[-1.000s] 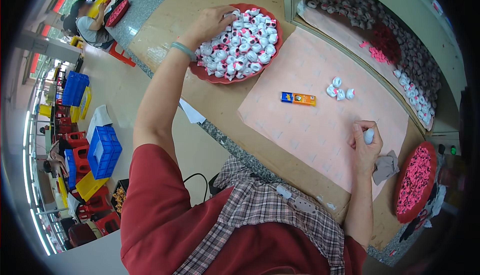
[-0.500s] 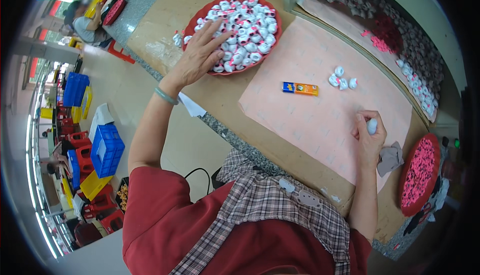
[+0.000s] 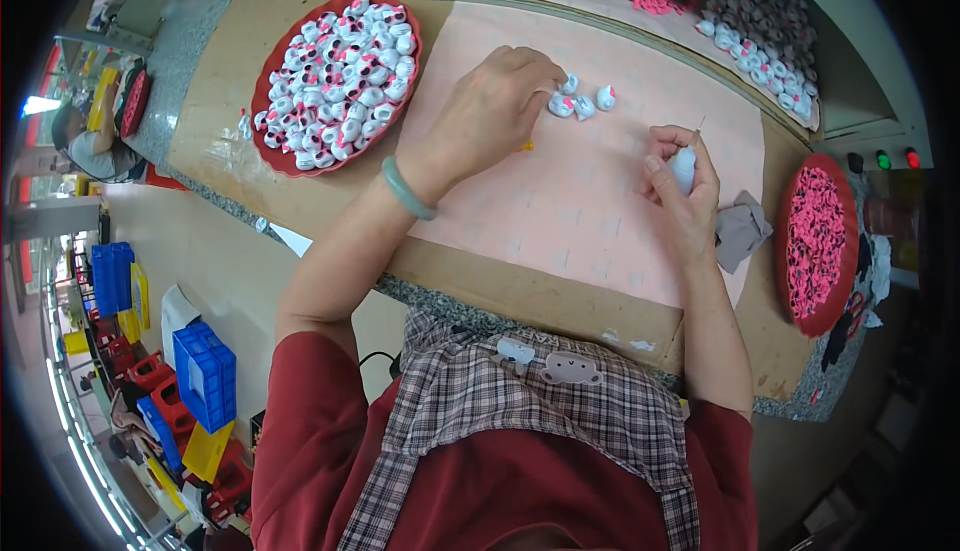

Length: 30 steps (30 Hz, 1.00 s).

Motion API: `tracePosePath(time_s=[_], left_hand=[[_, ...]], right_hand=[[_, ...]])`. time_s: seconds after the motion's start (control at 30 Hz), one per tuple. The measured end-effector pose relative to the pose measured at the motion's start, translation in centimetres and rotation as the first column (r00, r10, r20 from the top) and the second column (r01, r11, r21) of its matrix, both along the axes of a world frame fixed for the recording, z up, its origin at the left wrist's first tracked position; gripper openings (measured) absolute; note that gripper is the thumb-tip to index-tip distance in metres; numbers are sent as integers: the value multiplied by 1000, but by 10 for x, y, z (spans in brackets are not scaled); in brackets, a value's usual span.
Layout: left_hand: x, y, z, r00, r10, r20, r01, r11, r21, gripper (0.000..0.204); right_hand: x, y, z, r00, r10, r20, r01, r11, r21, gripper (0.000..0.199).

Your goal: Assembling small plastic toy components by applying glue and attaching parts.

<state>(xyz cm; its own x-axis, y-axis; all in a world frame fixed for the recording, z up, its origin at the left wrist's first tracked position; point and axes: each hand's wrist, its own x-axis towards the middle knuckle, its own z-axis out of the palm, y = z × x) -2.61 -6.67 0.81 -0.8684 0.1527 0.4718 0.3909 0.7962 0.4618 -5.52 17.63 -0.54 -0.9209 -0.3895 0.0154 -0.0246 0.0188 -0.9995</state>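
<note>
My left hand rests fingers-down on the pink mat, its fingertips touching a small cluster of white pieces with pink marks; whether it holds one is hidden. A green bangle sits on that wrist. My right hand is closed around one small white piece, held upright above the mat's right side. A round red tray heaped with several white and pink pieces lies to the left of the mat.
A second red tray of small pink bits stands at the right, with a grey cloth beside it. A long bin of white pieces and pink bits runs along the back. Blue and yellow crates sit on the floor at left.
My left hand has left the red tray and moved right onto the mat beside the small cluster of pieces. My right hand still holds its white piece.
</note>
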Motion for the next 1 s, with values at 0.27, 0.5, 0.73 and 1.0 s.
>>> tracePosePath(time_s=[0.27, 0.5, 0.73, 1.0], left_hand=[[-2, 21, -9, 994, 38, 102, -41, 999, 25, 18], [3, 21, -3, 994, -8, 111, -7, 991, 135, 21], [22, 35, 16, 819, -307, 485, -228, 602, 766, 14], [27, 47, 6, 805, -540, 246, -185, 165, 969, 30]], right_hand=[[-1, 2, 1, 1000, 5, 20, -5, 1000, 7, 25], [2, 0, 2, 999, 41, 31, -37, 992, -120, 28], [-2, 4, 6, 997, 55, -57, -58, 996, -60, 29], [-6, 13, 20, 994, -104, -21, 97, 973, -211, 25]])
